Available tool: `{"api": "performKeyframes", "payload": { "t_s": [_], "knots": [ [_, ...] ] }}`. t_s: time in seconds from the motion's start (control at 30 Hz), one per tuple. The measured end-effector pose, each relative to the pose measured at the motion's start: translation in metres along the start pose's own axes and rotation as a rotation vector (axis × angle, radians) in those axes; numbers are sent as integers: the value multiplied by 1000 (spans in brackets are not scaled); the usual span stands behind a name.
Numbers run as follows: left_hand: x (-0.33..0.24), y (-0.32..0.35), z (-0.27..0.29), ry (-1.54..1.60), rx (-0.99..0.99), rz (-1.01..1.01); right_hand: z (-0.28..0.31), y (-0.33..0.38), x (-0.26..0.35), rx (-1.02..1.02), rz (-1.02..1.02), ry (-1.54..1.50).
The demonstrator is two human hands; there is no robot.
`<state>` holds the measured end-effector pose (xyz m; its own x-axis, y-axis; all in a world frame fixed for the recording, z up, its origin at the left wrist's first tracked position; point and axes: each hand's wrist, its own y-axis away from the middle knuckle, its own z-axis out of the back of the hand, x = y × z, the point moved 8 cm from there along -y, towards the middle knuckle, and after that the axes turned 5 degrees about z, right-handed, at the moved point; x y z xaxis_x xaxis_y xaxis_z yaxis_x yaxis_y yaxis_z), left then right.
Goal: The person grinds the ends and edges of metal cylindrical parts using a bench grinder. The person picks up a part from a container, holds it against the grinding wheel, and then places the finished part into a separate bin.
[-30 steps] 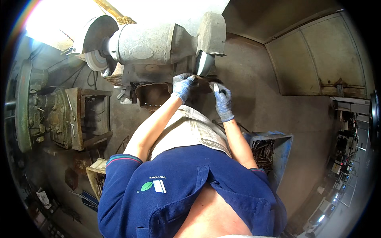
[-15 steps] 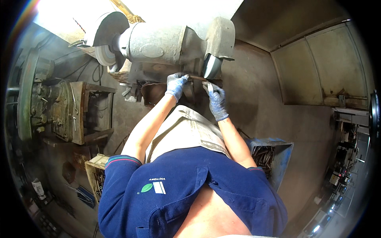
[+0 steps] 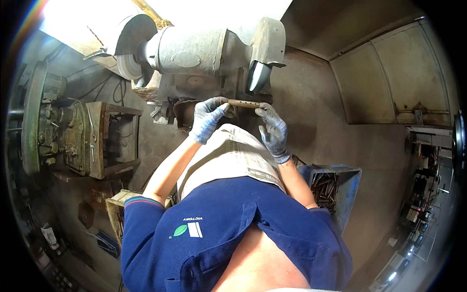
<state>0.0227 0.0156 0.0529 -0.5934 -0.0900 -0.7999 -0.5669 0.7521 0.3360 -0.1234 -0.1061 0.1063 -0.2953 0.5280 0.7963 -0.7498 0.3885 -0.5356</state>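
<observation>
A short brown metal bar (image 3: 243,103) with a row of small dark holes lies level between my hands, just below the bench grinder (image 3: 192,51). My left hand (image 3: 208,117), in a blue and grey work glove, pinches its left end. The right end is gripped by the fingertips of my right hand (image 3: 273,129), gloved the same way, with its thumb lower and apart. The bar is clear of the grinder's right wheel (image 3: 259,78), which sits under a grey guard. On the grinder's left side a pale wheel (image 3: 128,67) shows below its own guard.
To my right stands a blue crate (image 3: 348,187) full of metal bars. A pale box (image 3: 116,207) with similar parts is at my left. Farther left is a green machine (image 3: 75,138) on a stand. Metal panels (image 3: 408,78) line the far right.
The bar has come away from the right wheel toward me and now lies level, its holed side showing. My left hand moved slightly left and nearer; my right hand shifted right.
</observation>
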Motion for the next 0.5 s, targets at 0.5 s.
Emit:
{"api": "performKeyframes", "payload": {
  "t_s": [0.5],
  "knots": [
    [-10,-4,-19,-47,72,-18,7,2,49,5,143,225]
  ]
}}
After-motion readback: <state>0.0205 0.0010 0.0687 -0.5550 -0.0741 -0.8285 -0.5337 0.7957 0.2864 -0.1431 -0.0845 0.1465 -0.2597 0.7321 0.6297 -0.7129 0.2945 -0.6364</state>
